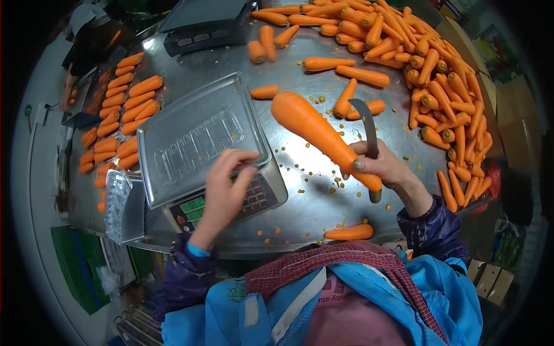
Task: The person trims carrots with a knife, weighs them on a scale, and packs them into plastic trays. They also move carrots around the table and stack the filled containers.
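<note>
My right hand (384, 167) is closed round a large carrot (314, 130) and a knife with a dark curved blade (367, 122), its handle end showing below the hand. The carrot's thick end points up and left. Over the near edge of a digital scale (190, 95) hovers my left hand (228, 184), fingers loosely bent and apart, holding nothing. A clear plastic tray (199, 144) rests on the scale's metal pan. One carrot (349, 232) lies at the table's near edge, and a short one (265, 91) lies beside the scale.
A large heap of carrots (444, 86) covers the table's right and far side. Packed trays of carrots (124, 109) line the left, with stacked clear trays (124, 205) nearer me. A second scale (202, 29) stands at the back. Cut carrot tops litter the metal table (303, 210).
</note>
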Tool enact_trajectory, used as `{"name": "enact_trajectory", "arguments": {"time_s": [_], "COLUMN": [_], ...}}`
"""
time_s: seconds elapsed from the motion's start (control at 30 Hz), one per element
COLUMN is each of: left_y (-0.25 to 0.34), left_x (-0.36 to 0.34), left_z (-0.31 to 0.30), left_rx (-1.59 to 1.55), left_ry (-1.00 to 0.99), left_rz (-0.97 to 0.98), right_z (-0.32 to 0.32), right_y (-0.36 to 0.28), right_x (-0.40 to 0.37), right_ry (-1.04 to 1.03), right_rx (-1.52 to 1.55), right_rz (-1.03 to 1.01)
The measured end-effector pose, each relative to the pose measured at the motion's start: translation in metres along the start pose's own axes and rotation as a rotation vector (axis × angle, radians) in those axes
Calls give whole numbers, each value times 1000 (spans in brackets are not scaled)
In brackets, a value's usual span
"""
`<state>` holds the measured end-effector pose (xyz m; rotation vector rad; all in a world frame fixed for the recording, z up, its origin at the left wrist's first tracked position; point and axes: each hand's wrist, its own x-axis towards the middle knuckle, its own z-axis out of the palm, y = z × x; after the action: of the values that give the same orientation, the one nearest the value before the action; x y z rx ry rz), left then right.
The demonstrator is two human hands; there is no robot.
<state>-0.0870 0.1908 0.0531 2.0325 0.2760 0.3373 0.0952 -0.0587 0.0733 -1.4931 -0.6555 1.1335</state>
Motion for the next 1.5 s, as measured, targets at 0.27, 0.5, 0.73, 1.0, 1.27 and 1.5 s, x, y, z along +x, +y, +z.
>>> {"name": "enact_trajectory", "arguments": {"time_s": [0.27,0.5,0.73,1.0,1.27,1.5], "left_y": [44,62,78,83,57,43], "left_x": [21,24,29,26,47,47], "left_z": [75,95,109,127,107,95], "left_rx": [-941,-256,-5,-331,-1326,-1886], "left_ry": [-57,33,-128,-222,-75,-4], "left_rz": [-250,154,190,43,-344,-620], "right_z": [20,0,-10,-40,-37,-1], "right_y": [33,31,-5,24,27,23], "right_x": [-25,-40,-57,-51,-67,-49], "right_ry": [142,447,469,646,702,752], "right_rx": [-235,-498,-1223,-1190,-589,-916], "right_rz": [2,-371,-481,-323,-281,-689]}}
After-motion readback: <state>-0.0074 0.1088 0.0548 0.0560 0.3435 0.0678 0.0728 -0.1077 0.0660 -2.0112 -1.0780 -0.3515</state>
